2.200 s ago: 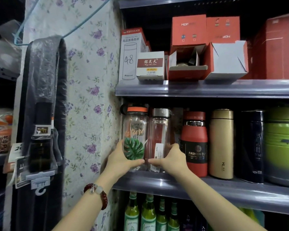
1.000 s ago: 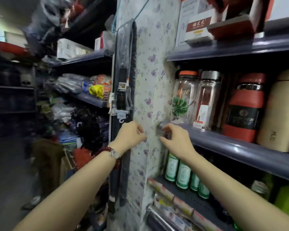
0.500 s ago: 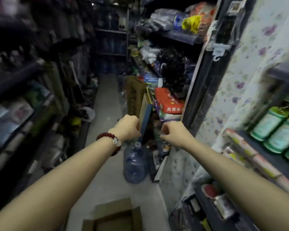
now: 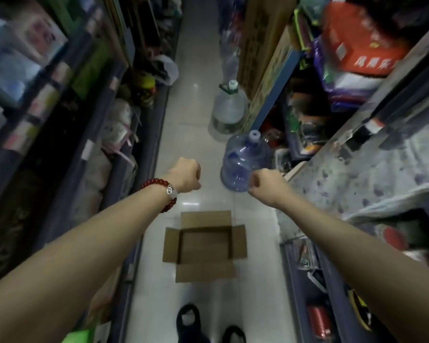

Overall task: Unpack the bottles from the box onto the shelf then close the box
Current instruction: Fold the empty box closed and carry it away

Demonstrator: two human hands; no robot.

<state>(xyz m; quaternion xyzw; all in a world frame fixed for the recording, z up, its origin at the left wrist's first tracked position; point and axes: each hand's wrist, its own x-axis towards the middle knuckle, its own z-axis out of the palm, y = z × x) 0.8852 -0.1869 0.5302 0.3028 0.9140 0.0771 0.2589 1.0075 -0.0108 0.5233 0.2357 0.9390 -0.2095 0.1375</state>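
Observation:
An open cardboard box (image 4: 205, 219) sits on the tiled aisle floor below my hands, its four flaps spread outward. Its inside looks bare, with only the brown bottom showing. My left hand (image 4: 186, 175), with a red bead bracelet at the wrist, hovers above and beyond the box's far left corner, fingers curled into the palm and holding nothing. My right hand (image 4: 265, 180) is level with it on the right, also curled and holding nothing. The shelf of bottles is out of view.
Two large water jugs, a blue one (image 4: 243, 164) and a clear one (image 4: 229, 110), stand on the floor past the box by the right shelving. Stocked shelves line both sides of the narrow aisle. My dark slippers (image 4: 187, 319) are just behind the box.
My hands have left the glass bottles on the shelf. My view has swung left and down from the shelf to the aisle floor, and the open box is now fully in sight.

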